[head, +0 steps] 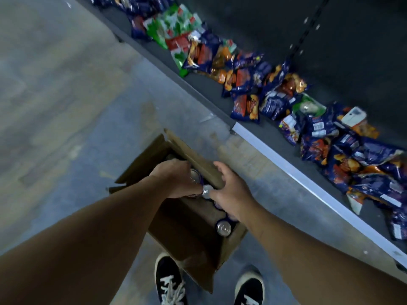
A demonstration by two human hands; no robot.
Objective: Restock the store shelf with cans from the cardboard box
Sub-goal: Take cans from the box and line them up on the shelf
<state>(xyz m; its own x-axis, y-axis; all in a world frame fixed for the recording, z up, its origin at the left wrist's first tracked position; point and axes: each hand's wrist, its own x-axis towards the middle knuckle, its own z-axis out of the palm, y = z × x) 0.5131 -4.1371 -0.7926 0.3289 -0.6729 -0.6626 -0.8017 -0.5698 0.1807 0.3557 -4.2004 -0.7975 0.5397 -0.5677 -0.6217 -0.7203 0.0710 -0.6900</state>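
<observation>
Left hand grip curls over cans inside the cardboard box, hold unclear. Right hand grip is wide, beside the silver can top.

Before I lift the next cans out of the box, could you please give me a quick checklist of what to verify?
1. Cardboard box open: ok.
2. Cans in reach: ok, one can shows between both hands.
3. Left hand grip on a can: cannot tell, its fingers hide it.
4. Right hand free: ok, fingers spread.
5. Room for cans on the shelf: cannot tell, snack bags lie along it.
</observation>
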